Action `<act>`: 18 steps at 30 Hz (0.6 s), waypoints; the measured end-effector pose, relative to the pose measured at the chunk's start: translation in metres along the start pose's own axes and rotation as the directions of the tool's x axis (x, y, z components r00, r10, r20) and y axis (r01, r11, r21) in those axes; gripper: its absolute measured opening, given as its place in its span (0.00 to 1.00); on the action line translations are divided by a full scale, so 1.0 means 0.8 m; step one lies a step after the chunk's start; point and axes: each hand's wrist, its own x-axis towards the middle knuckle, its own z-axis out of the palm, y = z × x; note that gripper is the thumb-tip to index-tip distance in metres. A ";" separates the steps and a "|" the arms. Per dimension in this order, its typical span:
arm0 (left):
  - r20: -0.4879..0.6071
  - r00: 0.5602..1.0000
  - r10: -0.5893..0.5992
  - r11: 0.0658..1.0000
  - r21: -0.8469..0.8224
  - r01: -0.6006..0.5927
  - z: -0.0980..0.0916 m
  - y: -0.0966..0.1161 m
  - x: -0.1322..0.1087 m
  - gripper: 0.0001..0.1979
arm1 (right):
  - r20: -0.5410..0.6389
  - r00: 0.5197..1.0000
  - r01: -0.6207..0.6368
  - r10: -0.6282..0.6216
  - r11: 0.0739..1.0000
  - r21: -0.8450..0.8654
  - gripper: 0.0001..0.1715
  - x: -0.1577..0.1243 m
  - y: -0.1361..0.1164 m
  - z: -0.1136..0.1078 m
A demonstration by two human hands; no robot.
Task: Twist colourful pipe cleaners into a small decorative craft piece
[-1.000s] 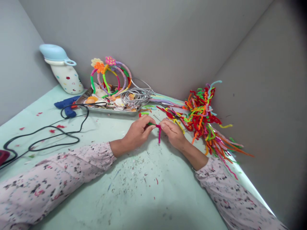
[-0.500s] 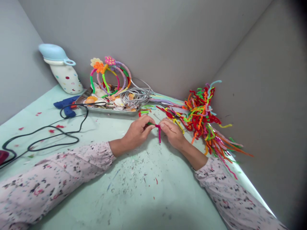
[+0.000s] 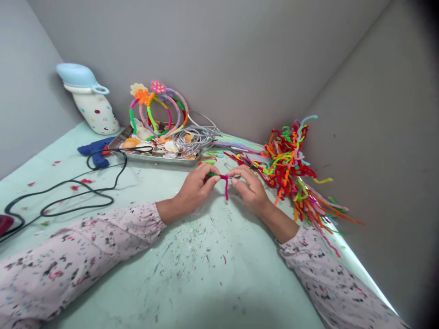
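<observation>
My left hand (image 3: 196, 188) grips a green pipe cleaner (image 3: 213, 174) between thumb and fingers. A magenta pipe cleaner (image 3: 226, 186) is wrapped around the green one and hangs downward between my hands. My right hand (image 3: 249, 188) pinches at the wrapped part with its thumb and forefinger, though the exact contact is small and hard to see. Just beyond my right hand lies a large tangled heap of multicoloured pipe cleaners (image 3: 287, 171).
A metal tray (image 3: 157, 157) at the back holds seashells and a coil of grey wire (image 3: 194, 138), with pipe-cleaner hoops (image 3: 158, 109) propped there. A blue glue gun (image 3: 94, 151) with a black cord (image 3: 68, 193) lies left. A spotted jug (image 3: 92, 105) stands in the corner. Grey walls rise behind.
My right hand has shifted slightly up and to the right, and the magenta strand now hangs a little shorter. The left hand has barely moved.
</observation>
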 end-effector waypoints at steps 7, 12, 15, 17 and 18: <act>0.006 1.000 -0.029 0.999 -0.031 0.030 0.000 -0.001 0.000 0.04 | -0.090 0.987 0.110 -0.133 0.968 -0.226 0.07 0.000 0.002 0.004; 0.010 0.999 -0.033 0.999 -0.032 0.033 0.001 -0.001 0.000 0.05 | -0.106 0.982 0.122 -0.156 0.953 -0.277 0.04 0.001 0.006 0.005; 0.008 0.999 -0.035 0.999 -0.037 0.035 0.001 0.000 0.000 0.05 | -0.108 0.981 0.126 -0.164 0.948 -0.292 0.04 0.001 0.007 0.005; 0.006 0.999 -0.036 0.999 -0.033 0.036 0.001 0.001 0.000 0.05 | -0.110 0.981 0.124 -0.162 0.948 -0.295 0.04 0.001 0.008 0.005; 0.007 0.999 -0.037 0.999 -0.029 0.037 0.001 0.001 0.000 0.05 | -0.111 0.981 0.120 -0.158 0.948 -0.294 0.04 0.001 0.008 0.005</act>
